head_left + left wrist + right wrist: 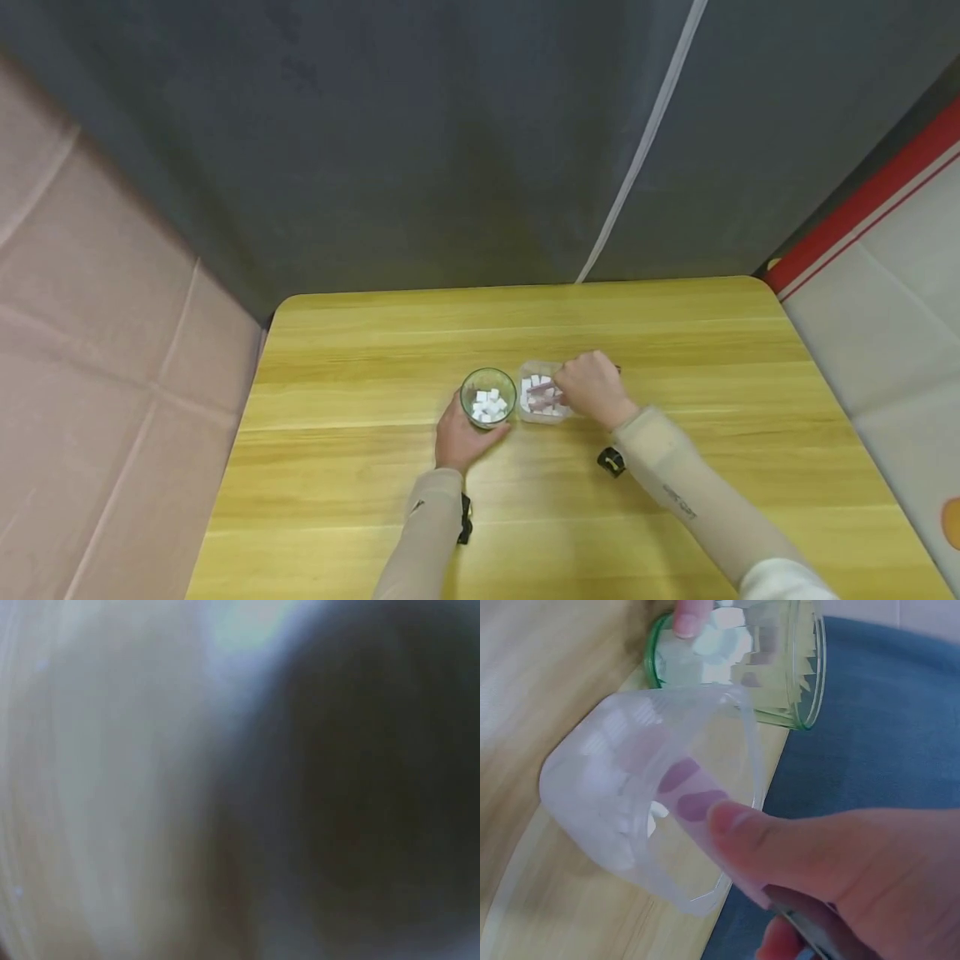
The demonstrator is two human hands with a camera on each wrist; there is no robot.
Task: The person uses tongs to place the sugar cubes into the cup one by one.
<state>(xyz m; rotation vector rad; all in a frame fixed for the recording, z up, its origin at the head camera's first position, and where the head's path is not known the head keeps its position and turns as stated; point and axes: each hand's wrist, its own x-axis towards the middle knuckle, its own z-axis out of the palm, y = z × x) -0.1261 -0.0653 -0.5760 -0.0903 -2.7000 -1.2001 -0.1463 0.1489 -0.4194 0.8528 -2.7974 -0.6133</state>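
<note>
My left hand (462,437) curls round a clear, green-tinted glass (489,378) holding several white cubes (483,410); a fingertip shows against it in the right wrist view. Right beside the glass is a small clear plastic tub (592,772) with more white cubes (527,385) inside. My right hand (592,387) grips a pair of tongs (681,777) with pink ends and a dark metal handle. Those ends reach down inside the tub among the cubes; I cannot tell whether they pinch one. The left wrist view is a dark blur.
A yellow wood-grain table (360,358) carries both vessels near its middle. Behind its far edge hangs a dark grey curtain (375,167). Pale padded walls stand on the left (97,375) and right. Black wrist cameras (611,461) are strapped to both sleeves.
</note>
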